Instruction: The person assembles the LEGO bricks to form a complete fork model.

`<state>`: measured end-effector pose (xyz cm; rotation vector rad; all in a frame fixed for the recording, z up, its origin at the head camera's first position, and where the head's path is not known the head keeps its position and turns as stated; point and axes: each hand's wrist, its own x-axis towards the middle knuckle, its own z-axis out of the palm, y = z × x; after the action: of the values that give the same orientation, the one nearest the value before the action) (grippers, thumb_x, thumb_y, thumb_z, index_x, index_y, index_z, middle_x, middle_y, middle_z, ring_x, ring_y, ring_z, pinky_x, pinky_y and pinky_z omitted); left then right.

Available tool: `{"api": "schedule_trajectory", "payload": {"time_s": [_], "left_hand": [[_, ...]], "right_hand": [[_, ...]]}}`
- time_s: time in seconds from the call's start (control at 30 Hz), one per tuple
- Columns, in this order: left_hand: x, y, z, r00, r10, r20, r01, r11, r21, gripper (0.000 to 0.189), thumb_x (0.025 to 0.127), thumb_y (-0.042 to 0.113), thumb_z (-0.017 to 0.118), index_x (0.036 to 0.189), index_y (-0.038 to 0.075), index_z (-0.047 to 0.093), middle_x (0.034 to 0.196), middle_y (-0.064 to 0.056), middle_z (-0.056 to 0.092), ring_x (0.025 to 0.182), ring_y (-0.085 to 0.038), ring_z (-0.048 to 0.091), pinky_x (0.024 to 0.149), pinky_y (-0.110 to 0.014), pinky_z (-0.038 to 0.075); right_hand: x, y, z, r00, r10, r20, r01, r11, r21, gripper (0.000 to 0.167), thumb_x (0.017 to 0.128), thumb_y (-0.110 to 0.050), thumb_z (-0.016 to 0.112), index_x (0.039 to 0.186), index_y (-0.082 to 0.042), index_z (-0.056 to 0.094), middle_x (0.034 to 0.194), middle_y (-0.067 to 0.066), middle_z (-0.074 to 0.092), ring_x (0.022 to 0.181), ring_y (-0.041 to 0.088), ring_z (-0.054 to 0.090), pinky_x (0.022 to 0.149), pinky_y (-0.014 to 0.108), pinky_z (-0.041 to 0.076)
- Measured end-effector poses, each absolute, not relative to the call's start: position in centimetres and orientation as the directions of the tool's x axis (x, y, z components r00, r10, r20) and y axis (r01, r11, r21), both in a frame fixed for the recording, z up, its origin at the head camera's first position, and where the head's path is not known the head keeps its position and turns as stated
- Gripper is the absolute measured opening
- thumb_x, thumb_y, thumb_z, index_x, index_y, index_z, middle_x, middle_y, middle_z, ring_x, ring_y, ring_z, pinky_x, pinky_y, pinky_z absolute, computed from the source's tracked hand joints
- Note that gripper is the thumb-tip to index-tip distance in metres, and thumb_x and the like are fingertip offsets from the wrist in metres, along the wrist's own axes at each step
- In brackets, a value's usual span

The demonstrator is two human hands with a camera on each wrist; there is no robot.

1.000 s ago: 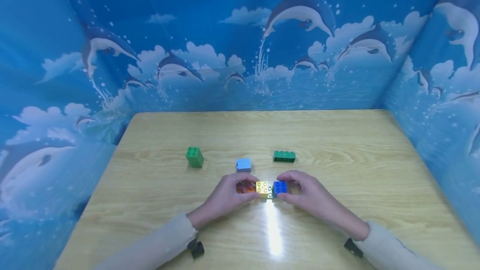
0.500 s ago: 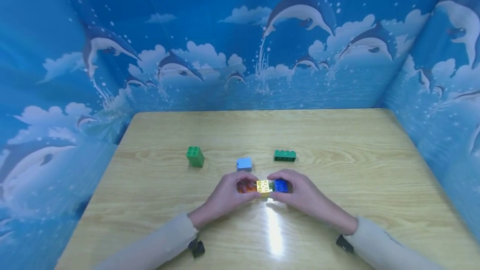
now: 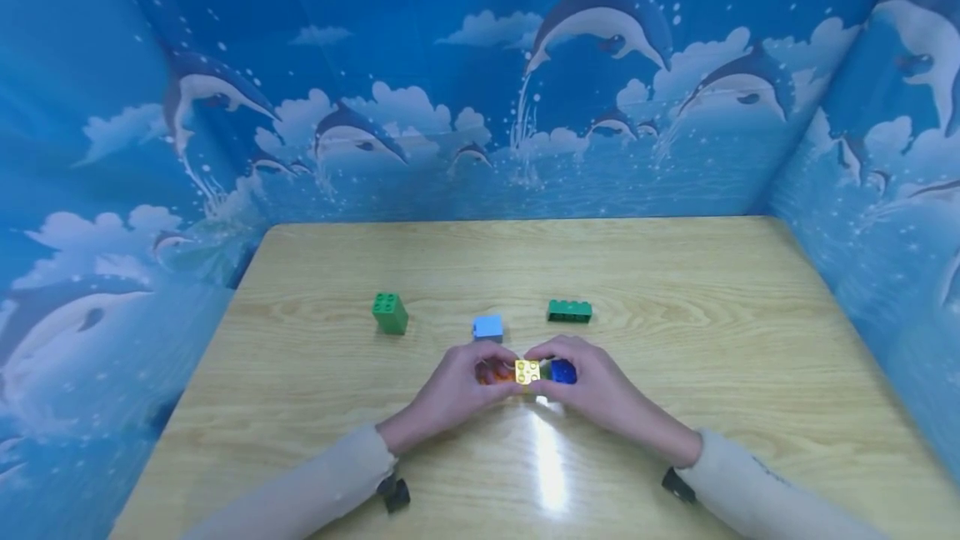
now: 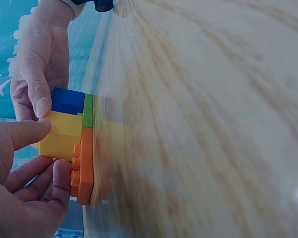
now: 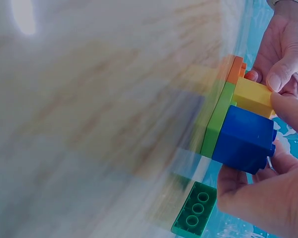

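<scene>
A yellow building brick (image 3: 527, 372) sits between both hands, over the seam of a flat orange brick (image 4: 86, 168) and a flat light green brick (image 5: 218, 119). My left hand (image 3: 468, 377) pinches the yellow brick between thumb and fingers from the left, above the orange one. From the right, my right hand (image 3: 588, 377) has thumb and index fingertips at the yellow brick's sides. Within the curve of that hand a dark blue brick (image 5: 243, 139) stands on the green one, its studs facing the palm in the right wrist view.
Just beyond the left hand lies a light blue brick (image 3: 487, 328). A tall green brick (image 3: 391, 314) stands farther left, and a dark green brick (image 3: 569, 312) rests on its side at the back. Dolphin-printed curtains (image 3: 480, 90) surround the wooden table (image 3: 660, 273).
My right hand has slid left, its fingertips going from the blue brick to the yellow one. The left hand has hardly moved, and the loose bricks are where they were.
</scene>
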<state>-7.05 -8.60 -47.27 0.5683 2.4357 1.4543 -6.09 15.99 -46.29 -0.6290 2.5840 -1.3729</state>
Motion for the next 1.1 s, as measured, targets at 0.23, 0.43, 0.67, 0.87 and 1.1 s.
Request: {"api": "schedule_trajectory", "payload": {"time_s": [0.23, 0.43, 0.67, 0.87, 1.1], "left_hand": [[-7.1, -8.7, -47.4, -0.898, 0.439, -0.02, 0.197, 0.444, 0.874, 0.033, 0.09, 0.016, 0.092, 0.12, 0.012, 0.078, 0.108, 0.005, 0.075, 0.089, -0.009, 0.07, 0.08, -0.027, 0.061], [-7.0, -9.4, -47.6, -0.907, 0.421, -0.025, 0.175, 0.428, 0.887, 0.03, 0.092, 0.014, 0.09, 0.12, 0.01, 0.078, 0.107, 0.005, 0.076, 0.09, -0.012, 0.07, 0.081, -0.029, 0.062], [-7.1, -10.8, -47.6, -0.943, 0.334, 0.007, 0.152, 0.412, 0.898, 0.025, 0.095, 0.011, 0.084, 0.119, 0.009, 0.076, 0.099, 0.005, 0.073, 0.089, -0.016, 0.069, 0.078, -0.03, 0.059], [-7.4, -11.7, -47.6, -0.965, 0.261, 0.027, 0.136, 0.408, 0.903, 0.026, 0.093, 0.006, 0.084, 0.117, 0.007, 0.074, 0.095, 0.001, 0.069, 0.087, -0.018, 0.066, 0.075, -0.027, 0.057], [-8.8, -12.0, -47.3, -0.98, 0.192, 0.06, 0.141, 0.447, 0.884, 0.05, 0.09, 0.01, 0.089, 0.135, 0.007, 0.066, 0.12, -0.006, 0.068, 0.102, -0.024, 0.065, 0.086, -0.039, 0.058]], "right_hand": [[-6.1, 16.2, -46.1, -0.913, -0.407, 0.034, -0.258, 0.51, -0.82, 0.032, 0.092, -0.029, 0.09, 0.12, -0.02, 0.079, 0.119, -0.009, 0.074, 0.115, 0.021, 0.067, 0.103, 0.055, 0.053], [-6.3, 16.4, -46.1, -0.919, -0.395, 0.013, -0.235, 0.519, -0.822, 0.032, 0.091, -0.03, 0.091, 0.119, -0.022, 0.08, 0.12, -0.009, 0.074, 0.116, 0.021, 0.067, 0.106, 0.056, 0.052], [-6.3, 16.3, -46.2, -0.916, -0.401, 0.018, -0.236, 0.501, -0.832, 0.033, 0.091, -0.027, 0.091, 0.12, -0.019, 0.08, 0.12, -0.007, 0.075, 0.117, 0.022, 0.068, 0.107, 0.057, 0.052], [-6.0, 16.1, -46.3, -0.92, -0.391, 0.038, -0.252, 0.513, -0.821, 0.032, 0.09, -0.024, 0.092, 0.119, -0.02, 0.08, 0.117, -0.009, 0.074, 0.115, 0.021, 0.067, 0.105, 0.056, 0.052], [-6.0, 16.1, -46.2, -0.918, -0.394, 0.052, -0.265, 0.509, -0.819, 0.032, 0.09, -0.023, 0.092, 0.12, -0.019, 0.08, 0.118, -0.008, 0.075, 0.115, 0.022, 0.067, 0.104, 0.054, 0.054]]}}
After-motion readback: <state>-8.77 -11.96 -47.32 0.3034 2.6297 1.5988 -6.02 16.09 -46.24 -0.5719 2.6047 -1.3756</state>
